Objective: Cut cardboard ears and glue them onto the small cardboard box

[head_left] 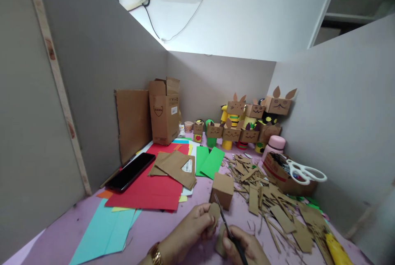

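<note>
Low in the middle, my left hand pinches a small cardboard piece with a rounded top edge. To its right my right hand is closed around dark-handled scissors, whose blades point up and away beside that piece. Whether the blades touch it I cannot tell. Another bit of cardboard shows between my hands, partly hidden by the right one. Just beyond my hands a small closed cardboard box stands on the pink tabletop.
Cardboard scraps litter the right side, before a box of tools with white scissors. Red paper, blue paper and a phone lie left. Several animal figures and a tall carton stand behind.
</note>
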Demonstrator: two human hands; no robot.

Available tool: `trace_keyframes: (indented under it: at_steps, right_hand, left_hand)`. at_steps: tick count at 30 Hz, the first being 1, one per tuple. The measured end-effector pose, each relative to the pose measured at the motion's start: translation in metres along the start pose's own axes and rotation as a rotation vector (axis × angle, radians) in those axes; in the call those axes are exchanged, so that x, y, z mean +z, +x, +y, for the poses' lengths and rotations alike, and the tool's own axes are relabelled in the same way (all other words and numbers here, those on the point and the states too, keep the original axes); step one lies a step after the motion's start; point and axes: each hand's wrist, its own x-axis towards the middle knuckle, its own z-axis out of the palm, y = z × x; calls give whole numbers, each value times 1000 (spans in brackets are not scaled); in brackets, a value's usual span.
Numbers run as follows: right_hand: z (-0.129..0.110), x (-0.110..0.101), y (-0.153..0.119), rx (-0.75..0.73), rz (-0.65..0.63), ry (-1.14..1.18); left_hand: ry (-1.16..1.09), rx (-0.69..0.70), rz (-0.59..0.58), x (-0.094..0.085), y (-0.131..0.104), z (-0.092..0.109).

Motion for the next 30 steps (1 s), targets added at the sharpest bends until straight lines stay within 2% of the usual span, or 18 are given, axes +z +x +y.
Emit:
trace_keyframes:
  at_steps: [7, 10, 12, 16, 19, 22, 25, 30]
  right_hand:
    - [-8, -1, 0, 12, 2, 14]
    - [-11, 0, 1, 55, 61, 101]
    - [-14, 1, 1, 84, 140, 174]
    - [-16, -1, 3, 60, 295, 279]
    - [-14, -4, 4, 32, 328, 304]
    - [-12, -5, 5, 47, 279, 273]
    - [-14, 0, 5, 48, 256, 279]
    - [-20, 7, 4, 70, 283, 388]
  left_hand:
    - [4, -22, 99, -2, 1, 2]
    - [46, -34, 143, -2, 0, 6]
    - [85, -46, 122, 1, -1, 9]
    - [166, -108, -1, 5, -2, 7]
    - [218, -150, 1, 5, -1, 0]
    - [140, -86, 79, 3, 0, -4]
    - [32, -32, 110, 2, 1, -6]
    - [-89, -1, 144, 0, 5, -13]
